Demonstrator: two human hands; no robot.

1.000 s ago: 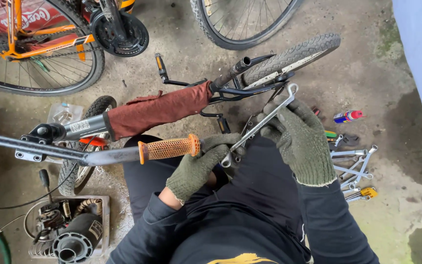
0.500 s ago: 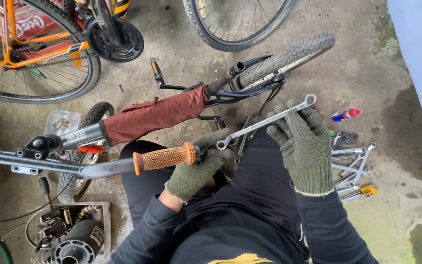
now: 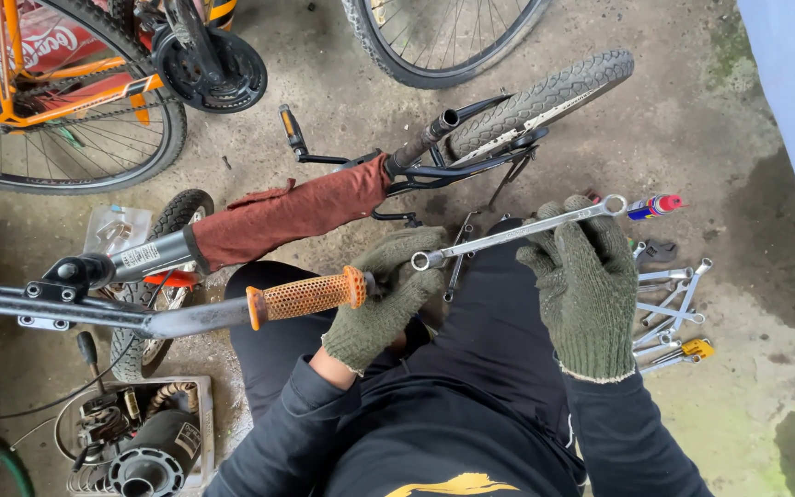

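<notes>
Green knit gloves cover both hands. The right hand (image 3: 589, 294) wraps its fingers around the far end of a long silver wrench (image 3: 517, 233), thumb and fingers pressed shut on the shaft just below its upper ring. The wrench runs down and left across the lap to its other ring end, which sits at the left hand (image 3: 386, 299). That hand is curled, fingers bent together around something beside the end of the orange grip (image 3: 305, 296); what exactly it pinches I cannot tell, since the glove hides it. The grip caps a grey handlebar (image 3: 94, 313) that stretches off to the left. Farther off, a small bike lies on the concrete, its frame wrapped in a reddish cloth (image 3: 292, 213), with its knobby tyre (image 3: 545, 97) at the far right. An orange bike (image 3: 57, 92) stands at the far left. More wrenches (image 3: 669, 304) lie spread on the ground just right of the right hand, with a small spray can (image 3: 653, 206) beyond them. Near left, a tray (image 3: 202, 414) holds dark parts and cable.
</notes>
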